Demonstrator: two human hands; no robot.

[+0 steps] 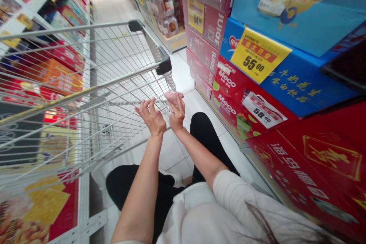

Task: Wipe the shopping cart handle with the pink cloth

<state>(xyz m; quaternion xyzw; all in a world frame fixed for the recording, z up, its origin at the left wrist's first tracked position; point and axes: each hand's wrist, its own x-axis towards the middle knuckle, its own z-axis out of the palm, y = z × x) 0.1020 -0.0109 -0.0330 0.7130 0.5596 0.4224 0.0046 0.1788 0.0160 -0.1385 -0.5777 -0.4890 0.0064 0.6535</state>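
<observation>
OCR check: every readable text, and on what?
"JUIQE": pink cartons
"54": small yellow tag
"…大开业", "55 00": large yellow tag
"Meco": red cartons
"58 00": white tag
"牛奶花生 蛋白饮品": blue carton
"海…": large red carton
Too blurred: rest, including left-shelf packs

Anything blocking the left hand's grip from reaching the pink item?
Nothing visible. Only a small gap shows between the left grip and the pink item. The right grip covers part of its lower side, and the shopping cart lies behind the gap, not across it.
</observation>
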